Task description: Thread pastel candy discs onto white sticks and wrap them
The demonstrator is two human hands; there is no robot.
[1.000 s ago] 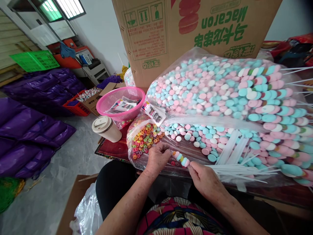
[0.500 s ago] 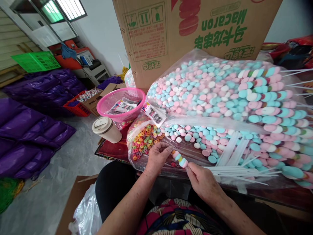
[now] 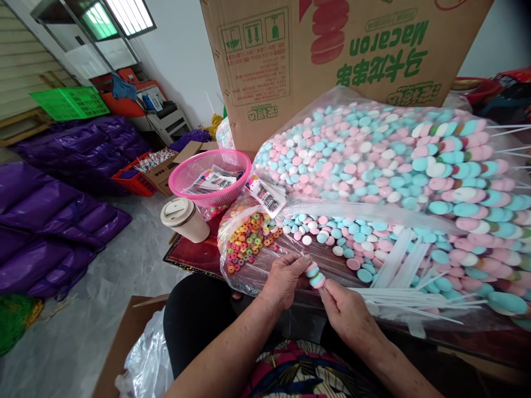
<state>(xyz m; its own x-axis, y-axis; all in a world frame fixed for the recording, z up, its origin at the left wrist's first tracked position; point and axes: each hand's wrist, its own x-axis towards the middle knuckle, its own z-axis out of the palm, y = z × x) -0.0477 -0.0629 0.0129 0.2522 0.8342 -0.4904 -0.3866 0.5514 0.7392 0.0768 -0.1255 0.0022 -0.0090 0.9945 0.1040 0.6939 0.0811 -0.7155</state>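
Between my two hands is a short candy skewer (image 3: 316, 277) of pink and blue round candies with a thin ring between some of them. My left hand (image 3: 284, 279) is closed, its thumb and fingertips pinching the far end and hiding the pieces there. My right hand (image 3: 347, 309) is closed on the near end below the last pink candy; the stick itself is hidden in the fingers. Just beyond lie colourful ring-shaped candies (image 3: 245, 243) on clear plastic. White sticks (image 3: 415, 300) lie in a bundle right of my right hand.
A clear bag of pink, blue and white candies (image 3: 340, 152) covers the table's back. Assembled skewers (image 3: 468, 207) are stacked at right. A pink basket (image 3: 180, 171), a lidded cup (image 3: 194, 228) and printed packets (image 3: 267, 198) are at left. A Macaron carton (image 3: 265, 61) stands behind.
My left hand has shifted right and closer to my right hand, now covering the upper pieces of the skewer. My right hand keeps its grip. The view has shifted slightly.
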